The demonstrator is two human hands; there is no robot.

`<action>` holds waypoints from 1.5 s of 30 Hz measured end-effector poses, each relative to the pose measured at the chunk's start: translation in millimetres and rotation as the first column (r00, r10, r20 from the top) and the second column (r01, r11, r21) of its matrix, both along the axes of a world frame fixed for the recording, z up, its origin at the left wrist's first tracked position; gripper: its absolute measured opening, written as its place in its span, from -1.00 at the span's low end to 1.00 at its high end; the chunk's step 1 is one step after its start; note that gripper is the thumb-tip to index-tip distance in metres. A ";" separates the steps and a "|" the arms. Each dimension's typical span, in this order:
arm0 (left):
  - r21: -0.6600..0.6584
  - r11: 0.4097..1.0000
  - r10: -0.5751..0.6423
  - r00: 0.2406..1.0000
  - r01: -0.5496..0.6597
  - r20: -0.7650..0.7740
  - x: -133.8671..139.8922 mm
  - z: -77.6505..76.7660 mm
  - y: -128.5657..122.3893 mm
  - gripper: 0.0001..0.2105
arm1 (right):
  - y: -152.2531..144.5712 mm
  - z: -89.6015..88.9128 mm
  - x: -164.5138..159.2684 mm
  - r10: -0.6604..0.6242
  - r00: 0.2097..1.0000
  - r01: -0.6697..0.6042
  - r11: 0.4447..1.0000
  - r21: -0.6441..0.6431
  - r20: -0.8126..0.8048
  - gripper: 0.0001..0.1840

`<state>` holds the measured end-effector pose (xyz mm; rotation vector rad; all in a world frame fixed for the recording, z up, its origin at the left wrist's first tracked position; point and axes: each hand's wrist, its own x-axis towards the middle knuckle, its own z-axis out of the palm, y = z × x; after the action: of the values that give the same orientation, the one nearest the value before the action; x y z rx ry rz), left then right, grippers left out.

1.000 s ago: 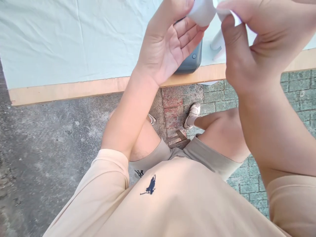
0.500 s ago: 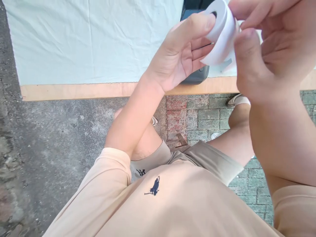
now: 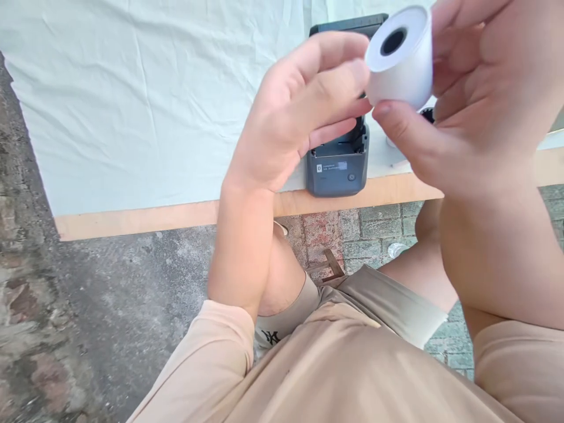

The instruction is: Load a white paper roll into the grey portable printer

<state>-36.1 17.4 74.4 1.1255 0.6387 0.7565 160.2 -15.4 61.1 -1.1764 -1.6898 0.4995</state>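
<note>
A white paper roll (image 3: pixel 408 67) with a dark hollow core is up at the top right, its round end tilted toward me. My right hand (image 3: pixel 471 88) grips it, thumb along the lower side and fingers behind its right side. At its left edge is my left hand (image 3: pixel 308 97), fingers apart, with the fingertips at or against the paper. Below and behind the hands, a dark grey label printer (image 3: pixel 337 176) stands on the cloth with its lid raised; my left fingers cover part of its inside.
A pale cloth (image 3: pixel 110 106) covers the table, whose wooden edge (image 3: pixel 136 220) runs across in front of me. Partly behind my right hand is a small white item with a dark toothed part (image 3: pixel 427 113). A wooden stool part (image 3: pixel 333 264) and clear plastic (image 3: pixel 396 249) are below.
The loose paper flap now lies against the roll, and the roll's end faces me more. My left thumb has come away from the core. More of the printer shows as the view shifted.
</note>
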 end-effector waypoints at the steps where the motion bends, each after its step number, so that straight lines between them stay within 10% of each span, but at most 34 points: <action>1: 0.019 1.000 0.003 0.999 -0.002 -0.045 0.1 -3.2 1.7 -0.84 | 1.0 -1.1 -3.0 0.016 0.992 -0.020 0.999 0.030 0.126 -0.68; 7: 0.065 0.965 0.260 0.948 -0.252 -0.183 -4.7 -15.2 13.0 -0.83 | 4.7 -4.9 -9.2 0.069 0.937 -0.070 0.998 -0.008 0.342 -0.70; 23: 0.031 0.992 0.122 0.979 -0.118 -0.166 -17.8 -15.5 9.9 -0.83 | 1.8 1.3 -31.7 0.016 0.868 0.061 0.989 -0.138 0.496 -0.72; 28: 0.104 0.910 0.412 0.901 -0.400 -0.135 -15.4 -15.7 13.9 -0.88 | 5.5 12.3 -27.9 0.065 0.707 0.135 0.965 -0.225 0.704 -0.74; 37: 0.139 0.888 0.455 0.880 -0.438 -0.139 -8.6 -7.8 15.3 -0.88 | 15.9 17.4 -23.3 0.159 0.487 0.179 0.944 -0.276 0.859 -0.77; 45: 0.093 0.927 0.375 0.909 -0.363 -0.183 -3.3 -14.1 21.7 -0.88 | 19.5 8.7 -19.6 0.222 0.605 0.027 0.954 -0.298 0.765 -0.87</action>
<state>-39.4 39.1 60.3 1.1553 1.0238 0.9978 140.6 4.1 69.8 -1.6782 -2.5293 0.2848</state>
